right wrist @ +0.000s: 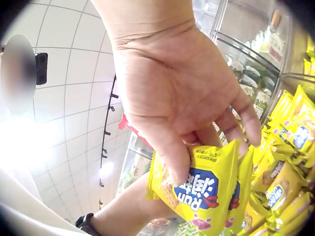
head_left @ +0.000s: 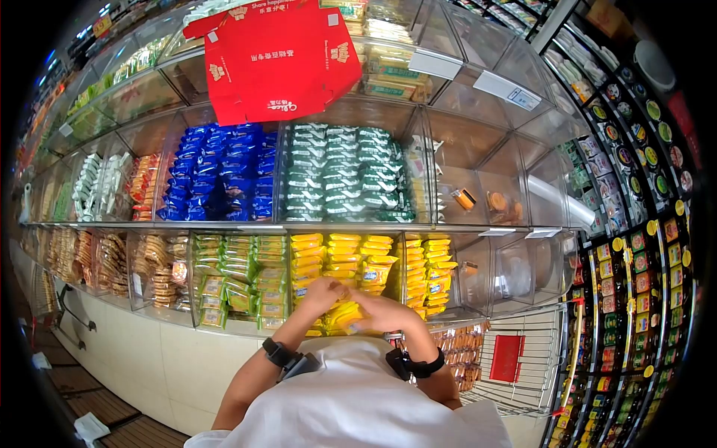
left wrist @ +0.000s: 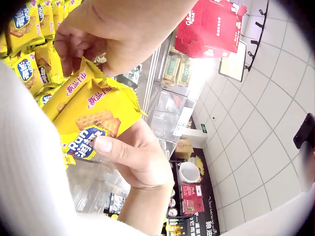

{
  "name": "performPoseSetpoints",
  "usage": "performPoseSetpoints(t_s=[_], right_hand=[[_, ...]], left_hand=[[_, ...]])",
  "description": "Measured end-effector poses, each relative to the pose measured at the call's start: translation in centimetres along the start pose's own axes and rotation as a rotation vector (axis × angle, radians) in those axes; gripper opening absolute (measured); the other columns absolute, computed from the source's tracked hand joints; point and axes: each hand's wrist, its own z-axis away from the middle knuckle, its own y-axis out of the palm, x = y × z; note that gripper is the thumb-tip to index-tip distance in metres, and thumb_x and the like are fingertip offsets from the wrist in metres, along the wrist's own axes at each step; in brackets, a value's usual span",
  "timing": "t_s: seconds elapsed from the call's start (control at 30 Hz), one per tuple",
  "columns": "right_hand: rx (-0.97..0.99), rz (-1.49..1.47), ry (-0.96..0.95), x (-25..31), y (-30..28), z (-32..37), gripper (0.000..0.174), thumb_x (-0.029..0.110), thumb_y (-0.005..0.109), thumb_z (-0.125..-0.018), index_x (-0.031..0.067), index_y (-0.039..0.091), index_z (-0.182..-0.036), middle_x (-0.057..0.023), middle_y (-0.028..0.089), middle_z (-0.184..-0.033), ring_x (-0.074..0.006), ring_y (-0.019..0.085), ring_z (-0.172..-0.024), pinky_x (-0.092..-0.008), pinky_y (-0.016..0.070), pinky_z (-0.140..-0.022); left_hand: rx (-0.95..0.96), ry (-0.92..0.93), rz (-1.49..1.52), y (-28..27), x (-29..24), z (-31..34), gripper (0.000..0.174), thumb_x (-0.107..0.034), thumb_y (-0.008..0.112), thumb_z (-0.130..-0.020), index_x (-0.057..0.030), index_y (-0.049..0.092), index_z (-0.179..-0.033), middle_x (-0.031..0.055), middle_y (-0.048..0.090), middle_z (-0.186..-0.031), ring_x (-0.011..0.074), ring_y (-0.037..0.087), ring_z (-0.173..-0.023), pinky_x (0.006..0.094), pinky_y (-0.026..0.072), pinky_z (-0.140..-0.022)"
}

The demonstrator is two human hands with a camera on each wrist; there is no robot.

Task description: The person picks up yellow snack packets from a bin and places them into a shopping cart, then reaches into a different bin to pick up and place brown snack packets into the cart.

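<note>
My right hand (head_left: 385, 310) pinches two yellow biscuit packets (right wrist: 197, 184), one behind the other, with the thumb across the front one. In the left wrist view, that thumb presses beside the blue label, and the packets tilt upward. My left hand (head_left: 325, 295) is close beside the right one, over the bin of yellow packets (head_left: 345, 254). Its fingers (left wrist: 74, 49) are bent right at the top corner of the held packets; I cannot tell whether they grip anything. Stacked yellow packets (right wrist: 278, 191) of the same kind lie behind the right hand's fingers in the right wrist view.
Green packets (head_left: 239, 269) fill the bin to the left. Blue packets (head_left: 216, 172) and dark green packets (head_left: 343, 172) stand in the upper row. A red carton (head_left: 284, 60) lies above them. A wire shopping cart (head_left: 523, 358) stands to the right, near tall shelves (head_left: 635, 299).
</note>
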Motion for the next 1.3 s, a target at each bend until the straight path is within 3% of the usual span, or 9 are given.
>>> performPoseSetpoints(t_s=[0.2,0.3,0.5,0.6,0.8,1.0,1.1,1.2,1.3], right_hand=[[-0.025,0.03,-0.051,-0.3,0.2,0.1,0.068,0.019,0.064,-0.071,-0.0041,0.029,-0.125,-0.0217,0.028,-0.134,-0.0334,0.039,-0.116,-0.0338,0.0356,-0.093],[-0.026,0.03,-0.065,-0.5,0.3,0.1,0.068,0.019,0.064,-0.071,-0.0038,0.029,-0.125,-0.0219,0.027,-0.135,-0.0335,0.039,-0.116,-0.0336,0.0358,-0.093],[-0.077,0.093,-0.115,-1.2,1.1,-0.3,0.065,0.019,0.064,-0.071,-0.0035,0.031,-0.122,-0.0243,0.035,-0.128,-0.0342,0.044,-0.111,-0.0353,0.0391,-0.088],[-0.065,0.082,-0.082,-1.0,1.2,-0.4,0.06,0.018,0.064,-0.07,-0.0028,0.034,-0.117,-0.0238,0.046,-0.112,-0.0352,0.05,-0.098,-0.0382,0.0416,-0.079],[0.024,0.088,-0.018,-0.9,1.1,-0.6,0.063,0.029,0.061,-0.074,-0.0028,0.034,-0.121,-0.0241,0.035,-0.128,-0.0355,0.039,-0.115,-0.0356,0.0346,-0.094],[-0.118,0.111,-0.137,-1.3,1.6,-0.5,0.05,0.018,0.064,-0.068,0.0006,0.037,-0.106,-0.0218,0.05,-0.095,-0.0372,0.052,-0.088,-0.0403,0.042,-0.072],[0.037,0.103,0.0,-0.4,0.7,-0.4,0.064,0.028,0.061,-0.074,-0.0031,0.033,-0.122,-0.0243,0.035,-0.128,-0.035,0.039,-0.116,-0.0359,0.0344,-0.094],[0.036,0.103,0.006,-0.4,0.8,-0.5,0.065,0.028,0.062,-0.074,-0.0029,0.033,-0.123,-0.0243,0.036,-0.128,-0.035,0.04,-0.115,-0.0356,0.0348,-0.093],[-0.101,0.071,-0.114,-1.4,1.6,-0.8,0.058,0.017,0.064,-0.069,-0.0012,0.034,-0.116,-0.0233,0.049,-0.104,-0.0358,0.053,-0.088,-0.0396,0.0426,-0.073]], left_hand=[[0.034,-0.146,0.123,0.1,0.3,-0.2,0.03,-0.027,0.054,-0.073,-0.0008,0.064,-0.083,0.0184,0.062,-0.079,0.0303,0.061,-0.075,0.0346,0.0459,-0.067],[0.002,-0.09,0.132,0.4,0.6,-0.3,0.02,-0.014,0.055,-0.078,0.0052,0.06,-0.082,0.0092,0.061,-0.071,0.0143,0.058,-0.06,0.0265,0.0463,-0.056],[-0.023,-0.048,0.058,0.2,0.7,-0.3,0.019,-0.013,0.055,-0.078,0.0045,0.06,-0.082,0.0093,0.061,-0.068,0.0146,0.058,-0.06,0.0266,0.0457,-0.057],[-0.025,-0.084,0.039,-0.3,-0.4,0.2,0.025,-0.024,0.055,-0.073,-0.0003,0.062,-0.079,0.0175,0.062,-0.076,0.0311,0.06,-0.073,0.0357,0.0458,-0.066],[-0.031,-0.066,-0.077,-0.7,-1.2,0.4,0.022,-0.018,0.056,-0.071,0.002,0.061,-0.079,0.0151,0.061,-0.069,0.0234,0.059,-0.063,0.0319,0.0451,-0.059],[-0.032,-0.057,-0.069,-0.6,-1.0,0.3,0.022,-0.017,0.055,-0.071,0.0028,0.061,-0.079,0.0155,0.061,-0.069,0.0232,0.059,-0.063,0.032,0.0448,-0.059],[-0.032,-0.065,-0.08,-0.5,-0.9,0.2,0.022,-0.017,0.055,-0.072,0.0032,0.06,-0.08,0.0153,0.061,-0.069,0.023,0.059,-0.063,0.0323,0.0451,-0.059],[-0.034,-0.082,-0.071,-0.5,-1.0,0.2,0.022,-0.017,0.055,-0.072,0.0032,0.061,-0.079,0.0147,0.061,-0.069,0.0225,0.059,-0.062,0.0325,0.0454,-0.058],[-0.049,-0.048,-0.088,-0.5,-0.6,0.2,0.023,-0.018,0.055,-0.073,0.0028,0.061,-0.078,0.014,0.061,-0.068,0.0219,0.059,-0.062,0.0322,0.0455,-0.058]])
